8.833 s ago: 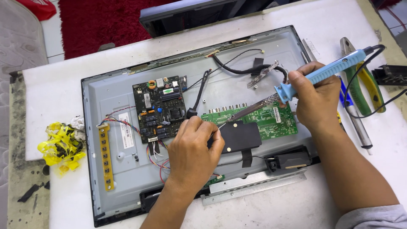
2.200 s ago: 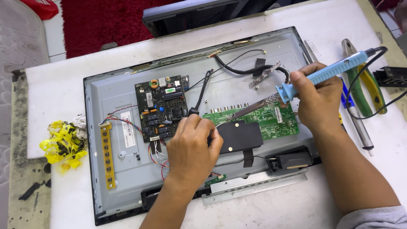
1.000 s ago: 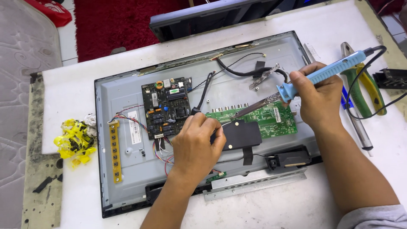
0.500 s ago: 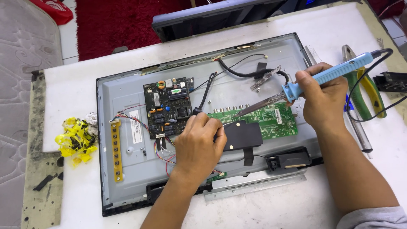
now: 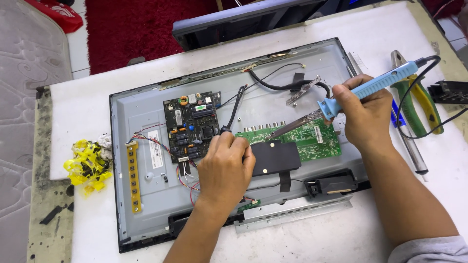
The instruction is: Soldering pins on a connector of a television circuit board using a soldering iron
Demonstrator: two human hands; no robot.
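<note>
An opened flat screen (image 5: 141, 195) lies back-up on a white table, its grey metal plate exposed. My right hand (image 5: 363, 117) grips a blue soldering iron (image 5: 375, 87), whose tip rests at the left end of the green circuit board (image 5: 312, 141). My left hand (image 5: 226, 168) is closed beside that spot, pinching something thin that the fingers hide. A black circuit board (image 5: 190, 124) sits to the left. A black patch (image 5: 273, 158) covers part of the green board.
Green and yellow handled pliers (image 5: 414, 102) and a metal tool (image 5: 414, 153) lie right of the screen. A black part (image 5: 451, 92) sits at the far right. Crumpled yellow tape (image 5: 87, 165) lies left. A yellow button strip (image 5: 132, 175) runs along the plate. A dark panel (image 5: 243, 22) stands behind.
The view has shifted slightly, so the screen sits further right in the frame. Both hands stay at the green board with the iron's tip in the same spot.
</note>
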